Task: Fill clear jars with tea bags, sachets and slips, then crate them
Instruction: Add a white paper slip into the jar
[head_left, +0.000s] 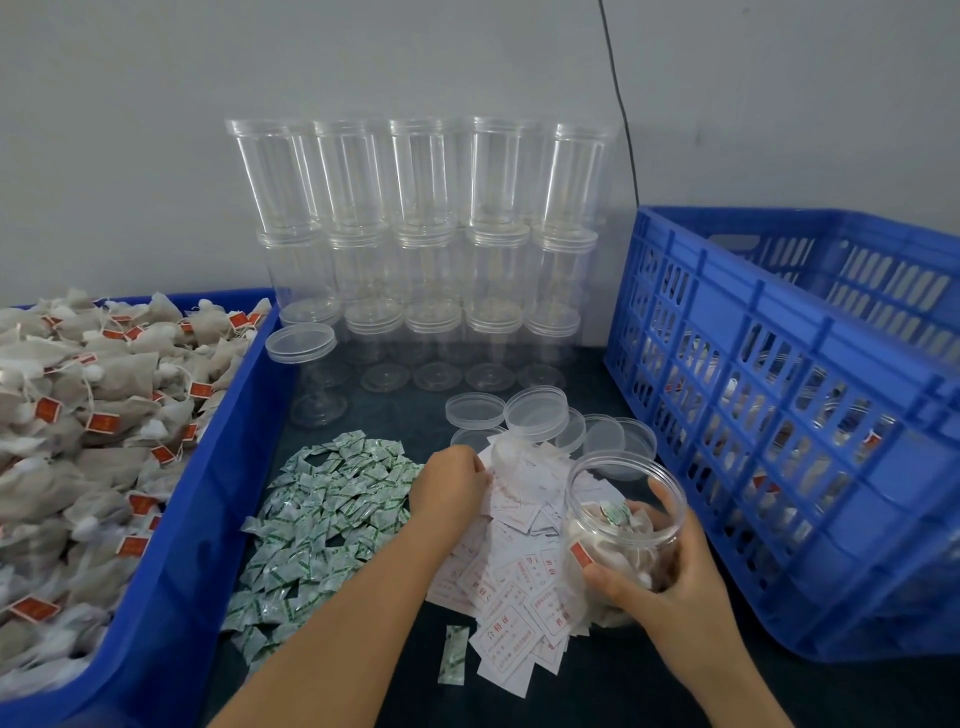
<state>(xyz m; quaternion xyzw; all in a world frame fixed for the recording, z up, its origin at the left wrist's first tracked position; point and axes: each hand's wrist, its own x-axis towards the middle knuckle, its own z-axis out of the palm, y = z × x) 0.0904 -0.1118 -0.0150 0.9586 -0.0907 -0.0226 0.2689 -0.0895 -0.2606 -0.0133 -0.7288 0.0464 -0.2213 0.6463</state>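
The clear jar (623, 519) tilts, its open mouth up and toward the left, long axis leaning. The right hand (670, 566) grips its lower side above the slips (514, 587). It holds tea bags and a sachet. The left hand (452, 488) pinches a slip.

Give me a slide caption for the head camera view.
Right hand grips an open jar of tea bags while left hand picks at the paper slips.

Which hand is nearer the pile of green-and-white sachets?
Left. The left hand reaches into the paper slips at the right edge of the sachet pile; the right hand grips the open jar farther right.
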